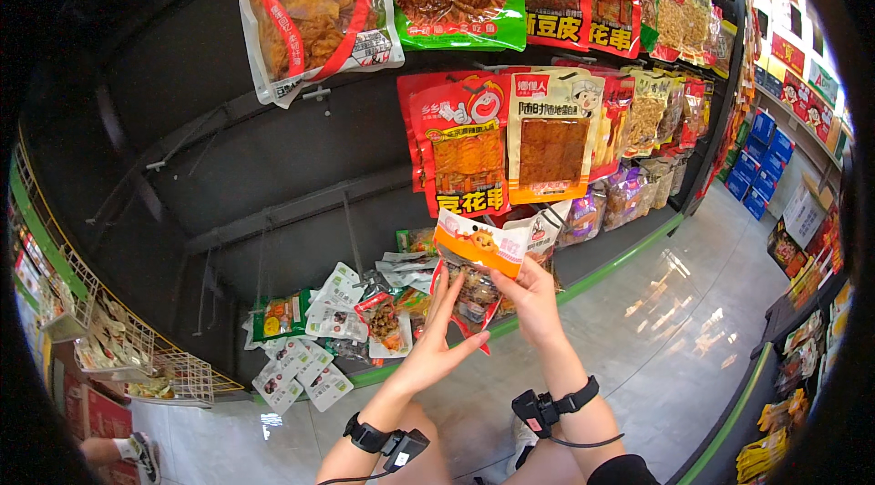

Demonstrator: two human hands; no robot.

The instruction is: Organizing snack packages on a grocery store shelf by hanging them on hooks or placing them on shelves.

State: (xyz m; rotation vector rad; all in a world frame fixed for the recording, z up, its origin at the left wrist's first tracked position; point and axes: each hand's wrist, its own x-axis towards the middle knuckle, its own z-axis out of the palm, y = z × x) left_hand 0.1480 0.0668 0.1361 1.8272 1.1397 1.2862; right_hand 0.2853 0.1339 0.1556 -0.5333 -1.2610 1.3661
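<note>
A snack bag (476,294) with an orange and white top and a clear window over dark contents is in front of the lower shelf. My right hand (535,297) pinches its upper right edge, thumb in front. My left hand (432,348) lies against its left side with thumb and fingers spread apart. Just behind it hangs a white-topped snack packet (544,233), partly covered by the bag. Above hang a red packet of bean snacks (468,143) and a cream packet with a brown block inside (554,136). Black straps with small devices circle both wrists.
Loose snack packets (335,321) lie heaped on the bottom shelf, some over its green front edge (372,376). Large hanging bags (314,13) and thin metal hooks (352,239) jut from the black rack. Wire baskets (184,375) stand left; another person's shoe (145,456) shows below.
</note>
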